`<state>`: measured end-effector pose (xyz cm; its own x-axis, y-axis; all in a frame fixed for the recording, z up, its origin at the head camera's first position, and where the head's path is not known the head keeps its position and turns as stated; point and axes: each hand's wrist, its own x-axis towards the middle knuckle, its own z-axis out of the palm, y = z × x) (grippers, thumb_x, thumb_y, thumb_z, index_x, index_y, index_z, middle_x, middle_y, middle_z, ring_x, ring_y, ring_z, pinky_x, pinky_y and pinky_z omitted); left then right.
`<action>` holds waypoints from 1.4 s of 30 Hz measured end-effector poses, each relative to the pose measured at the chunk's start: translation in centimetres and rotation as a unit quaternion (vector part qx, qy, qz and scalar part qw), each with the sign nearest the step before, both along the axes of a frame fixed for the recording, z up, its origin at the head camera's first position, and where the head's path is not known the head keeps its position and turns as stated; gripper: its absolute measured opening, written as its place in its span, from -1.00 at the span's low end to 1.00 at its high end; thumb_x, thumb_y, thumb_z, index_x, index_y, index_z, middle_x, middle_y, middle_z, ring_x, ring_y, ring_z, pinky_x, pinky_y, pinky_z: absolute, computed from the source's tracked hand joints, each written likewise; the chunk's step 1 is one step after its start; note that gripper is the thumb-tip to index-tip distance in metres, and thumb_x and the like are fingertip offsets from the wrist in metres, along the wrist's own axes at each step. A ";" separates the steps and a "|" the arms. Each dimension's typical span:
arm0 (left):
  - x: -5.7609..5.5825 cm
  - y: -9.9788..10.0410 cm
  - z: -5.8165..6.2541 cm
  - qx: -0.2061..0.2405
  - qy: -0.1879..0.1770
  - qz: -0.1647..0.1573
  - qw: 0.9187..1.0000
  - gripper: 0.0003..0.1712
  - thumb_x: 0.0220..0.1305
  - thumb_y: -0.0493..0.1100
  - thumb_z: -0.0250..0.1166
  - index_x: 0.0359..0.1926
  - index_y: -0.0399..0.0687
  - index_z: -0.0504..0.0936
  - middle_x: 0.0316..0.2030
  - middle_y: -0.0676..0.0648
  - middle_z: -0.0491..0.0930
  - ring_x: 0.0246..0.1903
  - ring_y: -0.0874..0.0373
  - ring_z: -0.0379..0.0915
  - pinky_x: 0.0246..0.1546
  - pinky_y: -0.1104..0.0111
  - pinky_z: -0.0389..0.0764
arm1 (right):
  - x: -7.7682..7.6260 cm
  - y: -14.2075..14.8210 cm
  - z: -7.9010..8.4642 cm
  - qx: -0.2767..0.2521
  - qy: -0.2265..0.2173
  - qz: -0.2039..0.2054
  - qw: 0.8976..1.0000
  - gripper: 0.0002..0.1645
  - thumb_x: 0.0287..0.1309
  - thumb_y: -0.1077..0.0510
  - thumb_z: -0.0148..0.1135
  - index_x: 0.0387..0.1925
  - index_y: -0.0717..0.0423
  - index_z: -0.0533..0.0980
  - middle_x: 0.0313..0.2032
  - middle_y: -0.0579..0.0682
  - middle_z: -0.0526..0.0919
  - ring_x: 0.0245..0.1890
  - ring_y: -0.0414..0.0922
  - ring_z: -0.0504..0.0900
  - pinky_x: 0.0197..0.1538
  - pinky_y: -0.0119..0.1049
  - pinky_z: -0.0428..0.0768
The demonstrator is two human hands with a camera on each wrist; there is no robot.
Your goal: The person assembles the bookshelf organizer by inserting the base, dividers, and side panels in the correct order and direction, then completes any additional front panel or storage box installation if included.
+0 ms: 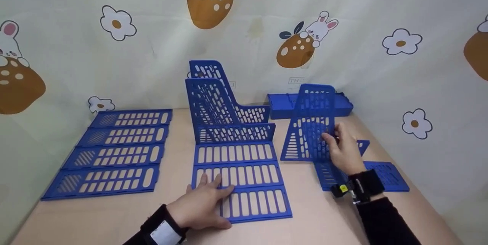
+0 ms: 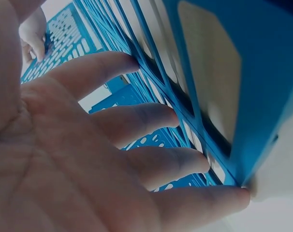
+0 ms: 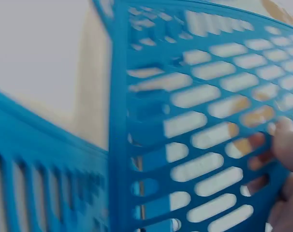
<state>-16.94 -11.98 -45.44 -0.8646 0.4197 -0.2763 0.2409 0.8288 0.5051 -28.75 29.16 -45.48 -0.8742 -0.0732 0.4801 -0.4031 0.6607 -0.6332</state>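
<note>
Joined flat blue slotted panels [image 1: 238, 188] lie on the table in front of me. My left hand [image 1: 200, 205] rests on their left part, fingers spread; the left wrist view shows its fingertips touching the slotted panel [image 2: 262, 87]. At their far end, two tall blue perforated side panels [image 1: 206, 81] of a file holder stand upright. To the right, my right hand [image 1: 343, 149] pinches another perforated side panel [image 1: 318, 112] by its right edge, thumb on the near face. In the right wrist view this held panel [image 3: 120, 121] fills much of the picture.
Several flat blue panels [image 1: 114, 143] lie in a joined row at the left. More blue panels [image 1: 387, 176] lie under and beside my right forearm. A long blue box-like piece [image 1: 282, 112] sits at the back right, near the patterned cloth [image 1: 244, 47] behind the table.
</note>
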 end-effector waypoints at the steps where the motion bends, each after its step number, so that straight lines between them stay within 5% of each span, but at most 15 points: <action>1: 0.0 0.0 0.0 0.001 0.000 0.000 1.000 0.07 0.08 0.24 0.71 0.57 0.09 0.54 0.69 -0.39 0.16 0.66 -0.68 -0.19 0.37 -0.78 -0.08 | -0.1 -0.6 -0.3 0.003 0.016 0.001 1.000 -0.84 0.63 0.28 0.15 0.09 0.28 0.43 -0.15 0.16 0.74 -0.14 -0.01 0.68 0.06 -0.37 0.42; 4: 0.1 0.0 -0.1 0.004 -0.003 0.001 1.000 0.05 0.08 0.22 0.71 0.57 0.09 0.54 0.69 -0.39 0.16 0.66 -0.68 -0.19 0.37 -0.77 -0.07 | -0.3 -1.7 -1.2 0.016 0.047 0.002 0.999 -0.83 0.61 0.30 0.18 0.08 0.30 0.43 -0.16 0.20 0.75 -0.14 0.14 0.69 0.09 -0.09 0.20; 7: 0.0 0.0 -0.1 0.005 -0.012 0.009 1.000 0.09 0.07 0.21 0.73 0.59 0.11 0.51 0.72 -0.37 0.11 0.67 -0.65 -0.22 0.39 -0.76 -0.10 | -0.3 -2.0 -1.6 0.018 0.056 0.002 0.998 -0.81 0.59 0.30 0.20 0.09 0.30 0.44 -0.15 0.21 0.76 -0.12 0.19 0.68 0.06 -0.03 0.14; 14: -0.1 -0.1 0.1 -0.004 -0.022 0.009 1.000 0.11 0.08 0.22 0.71 0.63 0.17 0.46 0.74 -0.30 0.08 0.69 -0.62 -0.26 0.42 -0.74 -0.15 | -0.4 -2.0 -1.4 -0.007 0.048 0.019 0.999 -0.81 0.58 0.28 0.25 0.09 0.26 0.50 -0.13 0.14 0.81 -0.11 -0.07 0.65 0.07 -0.13 0.17; 20: -0.2 -0.1 0.0 -0.003 -0.021 0.003 1.000 0.10 0.10 0.24 0.70 0.62 0.17 0.46 0.74 -0.30 0.08 0.69 -0.61 -0.27 0.43 -0.73 -0.13 | -0.4 -3.7 -1.5 -0.042 0.051 0.046 0.997 -0.82 0.48 0.33 0.35 0.03 0.21 0.58 -0.16 -0.01 0.83 -0.17 -0.32 0.71 -0.07 -0.52 0.59; 23: -0.2 0.0 0.0 -0.007 -0.025 0.003 1.000 0.10 0.11 0.24 0.69 0.63 0.18 0.45 0.74 -0.28 0.07 0.70 -0.60 -0.28 0.44 -0.72 -0.14 | 0.2 -6.1 -1.7 -0.048 0.050 0.081 0.994 -0.85 0.46 0.30 0.39 -0.01 0.17 0.61 -0.15 -0.03 0.85 -0.15 -0.29 0.76 -0.10 -0.47 0.72; 27: -0.3 0.0 -0.1 -0.003 -0.029 0.008 1.000 0.10 0.10 0.23 0.70 0.63 0.20 0.46 0.75 -0.26 0.06 0.70 -0.59 -0.29 0.46 -0.71 -0.17 | 0.8 -8.3 -1.7 -0.005 0.042 0.084 0.996 -0.85 0.45 0.20 0.41 -0.02 0.06 0.62 -0.16 -0.08 0.86 -0.11 -0.18 0.72 0.12 -0.27 0.58; 31: -0.1 0.1 -0.2 0.009 -0.023 0.021 0.999 0.15 0.04 0.21 0.74 0.62 0.13 0.46 0.74 -0.32 0.07 0.69 -0.62 -0.28 0.45 -0.72 -0.16 | 0.2 -5.7 -1.4 0.114 0.029 0.061 0.991 -0.77 0.39 0.14 0.48 0.02 0.02 0.68 -0.07 -0.02 0.86 0.02 0.05 0.71 0.27 0.04 0.34; 36: 0.1 0.2 0.0 -0.006 -0.009 0.041 0.999 0.22 -0.05 0.23 0.77 0.62 0.07 0.47 0.72 -0.36 0.11 0.63 -0.75 -0.27 0.45 -0.72 -0.08 | -0.3 0.3 -0.7 0.155 -0.063 0.043 0.985 -0.68 0.47 0.21 0.42 0.19 0.07 0.69 0.18 0.14 0.77 0.27 0.19 0.68 0.47 0.21 0.55; 39: -0.1 0.0 0.1 -0.005 -0.016 0.037 0.999 0.23 -0.03 0.23 0.77 0.62 0.00 0.45 0.71 -0.34 0.14 0.63 -0.74 -0.23 0.49 -0.68 -0.05 | -0.3 2.1 -0.1 0.129 -0.102 0.043 0.985 -0.73 0.51 0.26 0.35 0.16 0.07 0.71 0.11 0.11 0.79 0.11 0.08 0.76 0.24 0.04 0.77; 42: -0.3 -0.1 0.2 0.000 -0.021 0.032 0.999 0.25 0.00 0.23 0.76 0.63 -0.11 0.42 0.70 -0.34 0.16 0.65 -0.69 -0.17 0.51 -0.64 -0.03 | -0.5 2.0 0.1 0.119 -0.117 0.047 0.985 -0.81 0.51 0.28 0.34 0.03 0.05 0.76 -0.06 0.03 0.84 -0.11 -0.09 0.75 0.02 -0.29 0.76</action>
<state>-17.21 -12.11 -45.24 -0.8770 0.3638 -0.3138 0.1655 0.8419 0.5136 -29.22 31.16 -45.33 -0.9426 -0.2461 0.2257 -0.3316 0.7686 -0.5471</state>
